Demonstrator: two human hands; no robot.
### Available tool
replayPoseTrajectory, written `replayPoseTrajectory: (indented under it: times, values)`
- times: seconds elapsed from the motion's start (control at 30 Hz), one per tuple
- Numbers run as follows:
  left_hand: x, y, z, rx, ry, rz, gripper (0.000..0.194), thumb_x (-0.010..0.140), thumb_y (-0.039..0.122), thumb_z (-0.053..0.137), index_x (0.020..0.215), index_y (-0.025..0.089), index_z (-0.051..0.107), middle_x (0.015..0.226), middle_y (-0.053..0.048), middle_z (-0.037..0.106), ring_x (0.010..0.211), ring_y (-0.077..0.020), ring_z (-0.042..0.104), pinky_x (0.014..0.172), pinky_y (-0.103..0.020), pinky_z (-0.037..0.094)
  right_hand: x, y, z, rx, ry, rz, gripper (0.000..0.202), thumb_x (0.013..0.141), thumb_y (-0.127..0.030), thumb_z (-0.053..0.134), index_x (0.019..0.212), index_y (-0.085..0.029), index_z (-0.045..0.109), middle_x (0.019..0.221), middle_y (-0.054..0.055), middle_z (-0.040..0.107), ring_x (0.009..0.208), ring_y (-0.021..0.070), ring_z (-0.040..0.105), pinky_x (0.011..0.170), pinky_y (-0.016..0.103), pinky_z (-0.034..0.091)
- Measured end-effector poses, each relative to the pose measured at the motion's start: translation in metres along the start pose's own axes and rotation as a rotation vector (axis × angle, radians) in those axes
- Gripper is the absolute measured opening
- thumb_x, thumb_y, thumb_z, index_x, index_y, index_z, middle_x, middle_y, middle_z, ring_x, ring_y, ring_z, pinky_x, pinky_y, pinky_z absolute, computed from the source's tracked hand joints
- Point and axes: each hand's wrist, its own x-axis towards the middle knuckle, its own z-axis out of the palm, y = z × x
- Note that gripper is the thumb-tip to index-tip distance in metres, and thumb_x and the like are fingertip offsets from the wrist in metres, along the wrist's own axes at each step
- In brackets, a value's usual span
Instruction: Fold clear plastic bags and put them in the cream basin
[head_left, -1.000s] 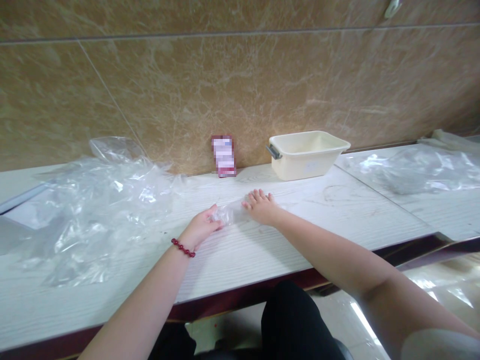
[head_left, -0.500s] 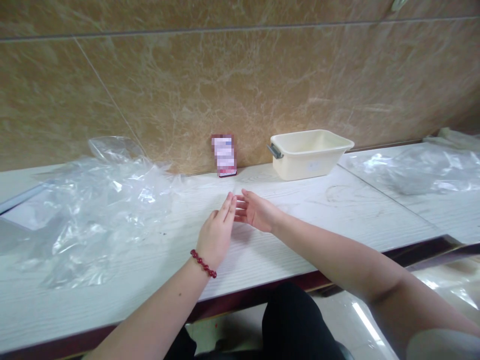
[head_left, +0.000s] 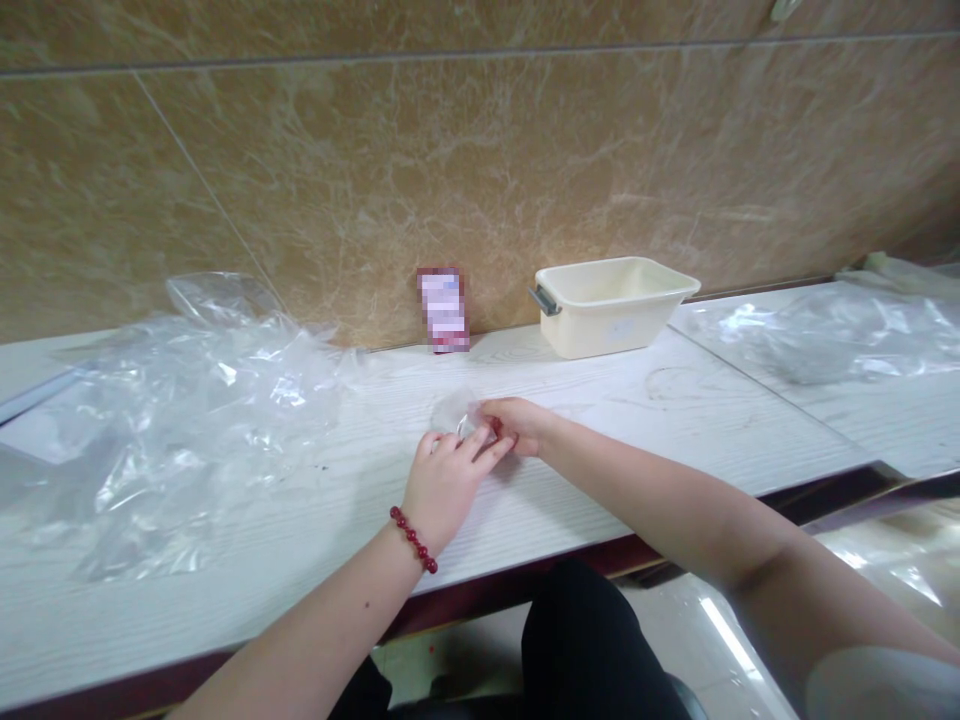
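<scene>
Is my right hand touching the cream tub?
Apart. The head view shows a strip of white tabletop between the right hand and the cream tub.

A white counter (head_left: 622, 400) with a dark red front edge (head_left: 457, 603) is running across, a seam (head_left: 757, 384) dividing its right. A heap of clear plastic (head_left: 210, 400) is lying at left. An upright panel (head_left: 445, 310), its front blurred, and a cream bin (head_left: 592, 330) are standing at the back; more clear plastic (head_left: 840, 335) is resting beyond the seam.
</scene>
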Motion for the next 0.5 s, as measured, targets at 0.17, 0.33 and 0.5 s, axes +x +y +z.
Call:
replayPoseTrajectory:
  times: [0.17,0.33,0.5]
  values:
    - [0.0,-0.009,0.005,-0.27,0.177,-0.062,0.042,0.076,0.018,0.043,0.115,0.033,0.04,0.112,-0.002,0.05,0.086,-0.0175,0.048,0.077,-0.037,0.035,-0.001,-0.003,-0.001,0.05,-0.082,-0.128,0.018,0.066,-0.001,0.035,0.065,-0.014,0.047,0.047,-0.004,0.046,0.038,0.0049,0.04,0.035,0.015,0.027]
    - [0.006,-0.033,0.02,-1.048,0.468,-0.565,0.042,0.069,0.029,0.053,0.108,0.021,0.043,0.105,-0.007,0.047,0.091,-0.017,0.048,0.078,-0.033,0.04,-0.003,-0.01,-0.004,0.179,-0.215,-0.331,0.023,0.065,-0.001,0.037,0.074,-0.016,0.052,0.056,-0.003,0.053,0.049,0.0054,0.048,0.046,0.015,0.035]
    - [0.009,-0.04,0.016,-1.952,0.186,-0.816,0.058,0.073,0.026,0.05,0.123,0.029,0.021,0.09,-0.003,0.055,0.074,-0.0113,0.055,0.072,-0.032,0.044,-0.009,-0.01,-0.003,0.172,-0.321,-0.381,0.023,0.068,-0.005,0.041,0.083,-0.017,0.055,0.06,-0.003,0.056,0.053,0.0051,0.05,0.051,0.015,0.038]
